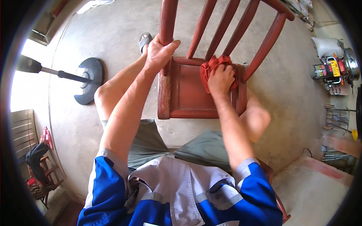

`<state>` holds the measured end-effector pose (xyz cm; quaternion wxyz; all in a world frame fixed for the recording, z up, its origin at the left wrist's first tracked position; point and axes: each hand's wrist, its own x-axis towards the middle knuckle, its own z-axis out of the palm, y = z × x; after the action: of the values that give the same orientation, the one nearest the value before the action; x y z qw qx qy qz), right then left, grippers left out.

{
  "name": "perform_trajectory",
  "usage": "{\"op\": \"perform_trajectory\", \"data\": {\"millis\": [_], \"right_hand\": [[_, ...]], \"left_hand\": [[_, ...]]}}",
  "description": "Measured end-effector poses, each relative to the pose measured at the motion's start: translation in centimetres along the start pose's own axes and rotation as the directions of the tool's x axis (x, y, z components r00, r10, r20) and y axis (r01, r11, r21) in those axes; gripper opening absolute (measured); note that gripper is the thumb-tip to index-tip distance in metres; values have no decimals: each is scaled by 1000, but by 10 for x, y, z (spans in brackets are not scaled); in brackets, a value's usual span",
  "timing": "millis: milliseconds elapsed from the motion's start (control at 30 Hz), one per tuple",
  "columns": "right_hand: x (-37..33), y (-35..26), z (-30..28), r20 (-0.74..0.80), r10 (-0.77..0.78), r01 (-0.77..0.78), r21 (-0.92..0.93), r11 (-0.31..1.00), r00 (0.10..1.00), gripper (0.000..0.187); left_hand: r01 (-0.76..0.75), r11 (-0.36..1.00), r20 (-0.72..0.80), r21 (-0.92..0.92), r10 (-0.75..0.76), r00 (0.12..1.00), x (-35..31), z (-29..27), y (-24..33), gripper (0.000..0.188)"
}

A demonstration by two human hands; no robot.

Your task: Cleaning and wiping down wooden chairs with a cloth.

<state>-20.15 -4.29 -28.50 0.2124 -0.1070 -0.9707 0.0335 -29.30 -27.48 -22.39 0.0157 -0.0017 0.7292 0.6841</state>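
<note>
Standing left of the red chair (193,86) is a black-based pole (67,75).

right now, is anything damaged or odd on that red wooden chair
Yes: the red-painted wooden chair has patchy paint along the side rail at the person's left, where pale marks break the red; the seat panel looks more even.

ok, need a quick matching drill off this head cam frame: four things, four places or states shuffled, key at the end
Things
1. Left hand
2. Right hand
3. Red cloth
4. Black stand base

Places or states
A. On the floor, to the left of the chair
B. Bunched up at the right side of the seat
C. Wrapped around a back post
D. Resting on top of bunched fabric

Pairs: 1-C, 2-D, 3-B, 4-A
</note>
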Motion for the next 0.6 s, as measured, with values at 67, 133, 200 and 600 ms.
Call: {"op": "perform_trajectory", "data": {"millis": [67, 133, 200, 600], "right_hand": [[-18, -40, -9, 59, -48, 47, 32, 998, 997, 28], [-32, -79, -12, 122, -209, 170, 268, 948, 970, 31], [-46, -117, -16, 87, -286, 211, 480, 852, 954, 33], [17, 41, -10, 116, -531, 496, 235, 836, 840, 21]], "left_hand": [[-21, 1000, -23, -1, 21, 1000, -3, -2, 4, 29], [-34, 999, -57, 8, 35, 998, -6, -3, 3, 29], [4, 1000, -38, -13, -4, 999, -5, -4, 2, 29], [64, 997, 169, -47, -56, 984, -6, -15, 15, 20]]}}
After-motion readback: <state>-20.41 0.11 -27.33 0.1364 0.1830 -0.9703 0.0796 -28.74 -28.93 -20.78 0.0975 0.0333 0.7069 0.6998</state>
